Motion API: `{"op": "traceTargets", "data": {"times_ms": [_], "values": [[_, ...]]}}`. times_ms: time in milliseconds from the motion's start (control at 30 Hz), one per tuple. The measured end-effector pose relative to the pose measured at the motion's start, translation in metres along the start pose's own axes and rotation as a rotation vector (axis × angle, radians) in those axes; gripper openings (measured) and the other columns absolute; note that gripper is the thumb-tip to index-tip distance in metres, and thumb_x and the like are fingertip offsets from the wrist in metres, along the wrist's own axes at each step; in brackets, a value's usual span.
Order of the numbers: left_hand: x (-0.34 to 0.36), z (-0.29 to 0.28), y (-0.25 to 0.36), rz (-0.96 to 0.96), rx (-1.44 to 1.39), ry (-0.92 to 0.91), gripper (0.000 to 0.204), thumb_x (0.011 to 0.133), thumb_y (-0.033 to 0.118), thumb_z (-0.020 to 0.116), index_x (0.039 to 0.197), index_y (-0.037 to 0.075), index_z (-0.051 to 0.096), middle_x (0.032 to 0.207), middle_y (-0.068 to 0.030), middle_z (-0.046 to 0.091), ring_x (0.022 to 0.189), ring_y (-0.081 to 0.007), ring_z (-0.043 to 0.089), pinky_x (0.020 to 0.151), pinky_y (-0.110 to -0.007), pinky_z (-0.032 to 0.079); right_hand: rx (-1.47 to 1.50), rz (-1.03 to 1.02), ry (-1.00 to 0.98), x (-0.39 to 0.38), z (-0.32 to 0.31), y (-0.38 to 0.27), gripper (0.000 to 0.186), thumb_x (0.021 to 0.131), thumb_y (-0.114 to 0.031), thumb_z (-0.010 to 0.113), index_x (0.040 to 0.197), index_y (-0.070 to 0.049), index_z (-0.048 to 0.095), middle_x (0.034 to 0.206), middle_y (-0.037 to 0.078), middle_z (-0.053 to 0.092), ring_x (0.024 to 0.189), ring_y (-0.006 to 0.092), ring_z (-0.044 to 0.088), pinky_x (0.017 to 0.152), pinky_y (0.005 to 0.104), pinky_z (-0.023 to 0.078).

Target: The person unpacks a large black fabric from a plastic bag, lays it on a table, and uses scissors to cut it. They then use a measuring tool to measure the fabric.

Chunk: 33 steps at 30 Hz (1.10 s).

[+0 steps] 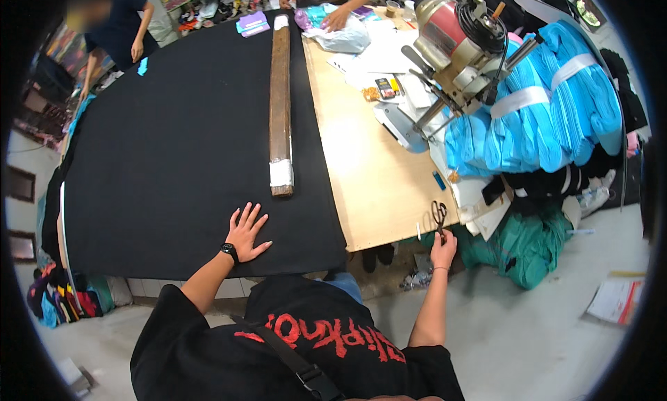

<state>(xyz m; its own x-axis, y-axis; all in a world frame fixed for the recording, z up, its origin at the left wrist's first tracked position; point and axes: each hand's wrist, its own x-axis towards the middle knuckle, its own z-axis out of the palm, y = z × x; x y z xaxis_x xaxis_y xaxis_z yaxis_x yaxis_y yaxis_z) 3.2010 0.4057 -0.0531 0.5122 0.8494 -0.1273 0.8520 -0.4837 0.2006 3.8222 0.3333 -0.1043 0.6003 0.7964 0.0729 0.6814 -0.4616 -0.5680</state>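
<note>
My left hand (246, 236) lies flat with fingers spread on a large sheet of black cloth (174, 144) that covers most of the table. Just beyond its fingertips, a long brown wooden bar (280, 102) rests on the cloth, with white wrapping around both ends. At the right front corner of the bare wooden tabletop (368, 186), my right hand (443, 249) is closed on a pair of black scissors (439, 212). Their finger loops point away from me, and the blade end is hidden in my fingers. A small white stick (418, 229) lies beside them.
A cloth-cutting machine (451, 54) stands at the right, beside bundled blue fabric (528, 116). A green sack (531, 252) sits on the floor below. Across the table, one person's hands (337, 18) touch a plastic bag (347, 40); another person (121, 26) stands far left.
</note>
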Motion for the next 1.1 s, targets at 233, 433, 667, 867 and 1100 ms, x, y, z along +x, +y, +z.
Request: {"op": "traceTargets", "data": {"times_ms": [233, 433, 667, 867, 1100], "values": [[0.007, -0.006, 0.049, -0.251, 0.030, 0.060, 0.083, 0.095, 0.061, 0.059, 0.159, 0.012, 0.040, 0.171, -0.0182, 0.022, 0.160, -0.0382, 0.014, 0.124, -0.061, 0.008, 0.094, -0.232, -0.236, 0.141, 0.088, -0.028, 0.030, 0.087, -0.018, 0.077, 0.112, -0.002, 0.071, 0.111, 0.021, 0.061, 0.112, 0.0421, 0.057, 0.096, 0.0481, 0.047], [0.015, 0.026, 0.091, -0.477, -0.048, 0.216, 0.083, 0.092, 0.063, 0.061, 0.158, 0.016, 0.043, 0.171, -0.0192, 0.023, 0.160, -0.0394, 0.014, 0.124, -0.061, 0.008, 0.032, -0.441, -0.044, 0.147, 0.124, -0.045, 0.023, 0.083, -0.021, 0.080, 0.101, -0.006, 0.079, 0.098, 0.016, 0.072, 0.099, 0.0376, 0.064, 0.092, 0.0502, 0.048], [0.001, 0.025, 0.083, -0.464, -0.079, 0.287, 0.081, 0.094, 0.067, 0.057, 0.160, 0.022, 0.041, 0.171, -0.0138, 0.025, 0.160, -0.0364, 0.017, 0.125, -0.061, 0.013, -0.081, -0.439, 0.021, 0.121, 0.109, -0.104, 0.031, 0.090, -0.019, 0.073, 0.117, -0.005, 0.071, 0.107, 0.018, 0.067, 0.106, 0.0377, 0.059, 0.098, 0.0480, 0.044], [-0.007, 0.028, 0.081, -0.461, -0.097, 0.357, 0.080, 0.095, 0.067, 0.055, 0.160, 0.023, 0.041, 0.171, -0.0120, 0.026, 0.159, -0.0351, 0.019, 0.125, -0.061, 0.014, 0.300, -0.728, -0.267, 0.013, 0.132, -0.218, 0.021, 0.094, -0.013, 0.064, 0.106, 0.003, 0.066, 0.102, 0.019, 0.065, 0.102, 0.0376, 0.059, 0.098, 0.0504, 0.042], [-0.020, 0.036, 0.071, -0.419, -0.199, 0.443, 0.083, 0.092, 0.066, 0.059, 0.159, 0.021, 0.042, 0.171, -0.0139, 0.026, 0.159, -0.0366, 0.018, 0.124, -0.062, 0.014, 0.320, -0.916, -0.542, -0.141, 0.144, -0.324, 0.023, 0.092, -0.017, 0.069, 0.111, -0.005, 0.069, 0.119, 0.015, 0.063, 0.114, 0.0361, 0.055, 0.100, 0.0500, 0.042]]}}
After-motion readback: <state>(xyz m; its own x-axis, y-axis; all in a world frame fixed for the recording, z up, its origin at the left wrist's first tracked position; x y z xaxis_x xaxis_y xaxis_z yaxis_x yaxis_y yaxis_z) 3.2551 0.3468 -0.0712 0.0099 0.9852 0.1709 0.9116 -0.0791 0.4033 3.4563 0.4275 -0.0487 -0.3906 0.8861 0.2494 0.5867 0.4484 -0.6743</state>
